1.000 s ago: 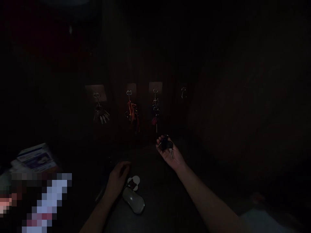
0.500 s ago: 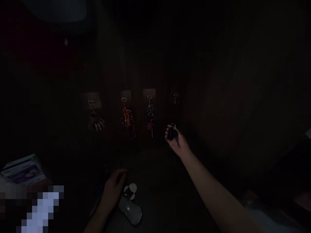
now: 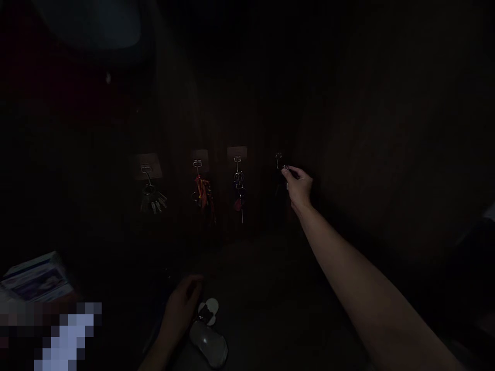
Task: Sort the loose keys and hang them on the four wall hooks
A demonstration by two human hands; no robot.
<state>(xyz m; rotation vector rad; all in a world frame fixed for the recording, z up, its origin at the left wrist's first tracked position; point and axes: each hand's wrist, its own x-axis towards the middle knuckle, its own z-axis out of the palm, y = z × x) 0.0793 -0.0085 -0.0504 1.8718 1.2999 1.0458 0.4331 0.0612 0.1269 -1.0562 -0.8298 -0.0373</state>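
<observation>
- The right hand reaches up, pinching a small key ring in its fingertips, just beside the rightmost metal wall hook.
- To the left, three more hooks on adhesive plates carry a bunch of metal keys, a red-tasselled bunch and a dark bunch.
- The left hand, loosely curled over the dark desk, sits just beside a white flower-shaped fob.
- A white computer mouse lies directly below the fob.
- A printed box lies at the lower left, above a pixelated patch.

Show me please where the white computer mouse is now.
In the head view, the white computer mouse lies low in the middle of the picture, just right of the left hand and directly below a small white object.
</observation>
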